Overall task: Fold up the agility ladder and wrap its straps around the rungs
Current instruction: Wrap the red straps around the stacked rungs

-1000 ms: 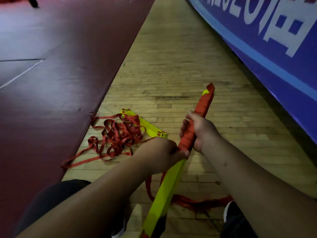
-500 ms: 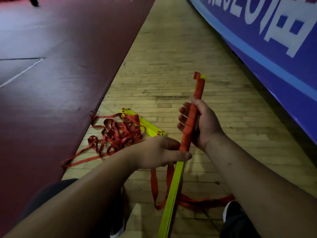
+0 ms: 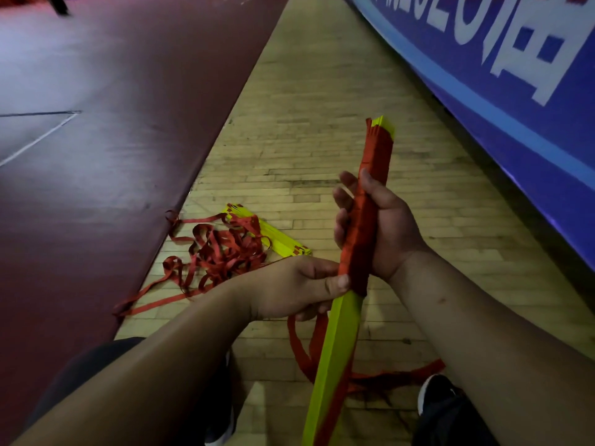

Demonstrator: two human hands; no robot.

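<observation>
A stack of yellow rungs points away from me, its far half wound in red strap. My right hand grips the wrapped part from the right, fingers curled round it. Just below, my left hand pinches the strap at the lower edge of the wrapping with thumb and fingers. Loose red strap trails from the bundle across the floor beneath my arms.
A second yellow rung bundle lies on the wooden floor beside a tangled pile of red strap. A dark red mat runs along the left. A blue banner lines the right. My shoes are near the bottom.
The bundle has turned in my hands, now showing its broad yellow face. My right hand has re-gripped the wrapped part, and my left hand has brought the strap against the lower wrapping edge.
</observation>
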